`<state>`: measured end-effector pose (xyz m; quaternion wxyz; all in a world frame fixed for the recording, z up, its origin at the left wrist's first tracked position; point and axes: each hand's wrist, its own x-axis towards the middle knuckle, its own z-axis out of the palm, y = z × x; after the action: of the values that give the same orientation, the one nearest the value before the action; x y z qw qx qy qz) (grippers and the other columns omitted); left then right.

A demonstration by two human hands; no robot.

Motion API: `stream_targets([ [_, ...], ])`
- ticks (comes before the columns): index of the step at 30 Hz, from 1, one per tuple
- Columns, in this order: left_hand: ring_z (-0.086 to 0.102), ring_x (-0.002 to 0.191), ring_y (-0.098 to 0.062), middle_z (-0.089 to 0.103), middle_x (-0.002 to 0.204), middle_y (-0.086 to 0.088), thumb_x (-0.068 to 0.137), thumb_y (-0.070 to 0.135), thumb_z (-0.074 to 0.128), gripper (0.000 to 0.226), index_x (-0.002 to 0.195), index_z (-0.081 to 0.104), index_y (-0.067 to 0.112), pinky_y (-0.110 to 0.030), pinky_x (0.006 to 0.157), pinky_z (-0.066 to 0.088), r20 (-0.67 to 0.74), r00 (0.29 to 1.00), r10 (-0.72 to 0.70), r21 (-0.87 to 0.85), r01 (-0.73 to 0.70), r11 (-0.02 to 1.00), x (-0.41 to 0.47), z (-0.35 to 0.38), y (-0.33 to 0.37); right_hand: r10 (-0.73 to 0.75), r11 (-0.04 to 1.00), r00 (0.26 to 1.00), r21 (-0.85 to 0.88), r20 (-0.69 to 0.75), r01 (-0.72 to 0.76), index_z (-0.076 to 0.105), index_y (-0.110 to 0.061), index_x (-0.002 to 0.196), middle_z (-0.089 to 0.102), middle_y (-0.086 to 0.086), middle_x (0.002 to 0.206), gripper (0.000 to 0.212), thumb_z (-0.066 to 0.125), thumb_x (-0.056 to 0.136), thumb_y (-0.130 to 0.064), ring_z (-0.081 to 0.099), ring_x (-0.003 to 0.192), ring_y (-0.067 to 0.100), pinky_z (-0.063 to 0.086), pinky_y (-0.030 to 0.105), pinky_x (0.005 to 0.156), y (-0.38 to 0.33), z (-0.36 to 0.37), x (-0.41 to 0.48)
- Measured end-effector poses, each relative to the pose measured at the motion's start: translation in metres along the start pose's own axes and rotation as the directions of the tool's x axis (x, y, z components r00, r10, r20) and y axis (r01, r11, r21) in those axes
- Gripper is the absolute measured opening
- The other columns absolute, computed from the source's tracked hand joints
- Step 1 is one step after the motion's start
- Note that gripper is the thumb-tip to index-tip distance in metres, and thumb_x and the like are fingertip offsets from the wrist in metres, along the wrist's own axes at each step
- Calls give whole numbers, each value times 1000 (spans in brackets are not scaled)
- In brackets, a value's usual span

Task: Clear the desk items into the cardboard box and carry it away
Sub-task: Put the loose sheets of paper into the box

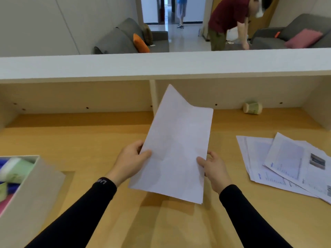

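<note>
I hold a stack of white paper sheets (176, 147) above the middle of the wooden desk (89, 140), tilted away from me. My left hand (131, 160) grips its left edge with the thumb on top. My right hand (214, 169) holds its right edge, thumb on the sheet and fingers behind. The cardboard box (34, 190) stands at the left edge of the desk, with green, blue and pink items inside. More printed papers (286, 165) lie fanned out on the desk at the right. A paper cup (252, 108) lies on its side at the back right.
A white raised counter ledge (161, 64) runs across the back of the desk, with a divider (153, 97) under it. Beyond it are grey sofas (125, 40), a person in a dark red shirt bending over (227, 20), and another person in a doorway (181, 11).
</note>
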<state>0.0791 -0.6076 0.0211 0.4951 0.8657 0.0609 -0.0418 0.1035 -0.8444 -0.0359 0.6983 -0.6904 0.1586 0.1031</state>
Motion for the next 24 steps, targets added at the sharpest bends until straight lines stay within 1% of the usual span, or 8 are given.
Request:
stream_targets([
  [3,66,85,-22,70,93,6,87,11,59,23,105,59,25,-30,71,52,-126,992,-6,-78,-4,997,-26,-44,-28,-104,992,991,-65,81,110,56,-15,114,72,4,98,27,54,89,-6,71,85,22,56,32,68,-16,47,-9],
  [7,60,81,-33,68,87,-9,87,14,58,73,141,25,51,-35,69,50,-272,962,15,-26,-23,999,-46,-106,-63,-182,975,966,-93,186,202,55,-17,112,72,2,95,24,53,91,-7,71,78,19,56,27,62,-35,120,-21],
  [9,62,80,-30,67,85,0,86,16,59,56,120,48,59,-41,79,54,-360,932,49,20,-44,999,-58,-149,-81,-218,964,942,-95,253,248,57,-17,109,72,3,98,21,53,92,-7,71,77,17,57,28,62,-43,172,-31],
  [11,60,67,-13,64,75,9,86,13,60,32,101,66,41,-30,69,52,-470,880,65,69,-37,997,-71,-193,-97,-276,948,911,-72,305,311,60,-22,99,71,0,97,19,54,91,-6,72,70,9,56,22,57,-54,225,-42],
  [15,55,60,-7,62,66,7,86,15,62,20,103,71,20,-26,61,45,-588,807,45,95,14,995,-103,-270,-127,-386,906,846,-20,368,422,59,-26,102,68,-9,92,23,55,91,-6,69,65,-1,50,10,50,-74,325,-68],
  [20,53,57,-2,59,62,4,91,22,58,26,114,68,16,-9,53,38,-658,753,19,215,164,963,-145,-331,-154,-456,815,740,-102,494,570,55,-29,124,67,-8,107,39,55,89,-11,67,91,7,51,15,64,-84,427,-89],
  [22,57,55,-8,60,56,2,93,27,53,20,94,72,21,-15,52,41,-614,790,-6,291,233,928,-160,-338,-162,-426,765,696,-181,578,618,52,-26,132,63,-9,118,45,55,89,-13,63,101,10,47,12,70,-80,458,-93],
  [24,62,58,-21,64,57,-8,92,34,48,37,66,65,15,-36,60,47,-528,848,-51,378,288,880,-172,-339,-169,-317,673,659,-327,682,663,46,-24,137,55,-14,121,48,55,91,-16,57,108,11,44,9,74,-69,485,-94],
])
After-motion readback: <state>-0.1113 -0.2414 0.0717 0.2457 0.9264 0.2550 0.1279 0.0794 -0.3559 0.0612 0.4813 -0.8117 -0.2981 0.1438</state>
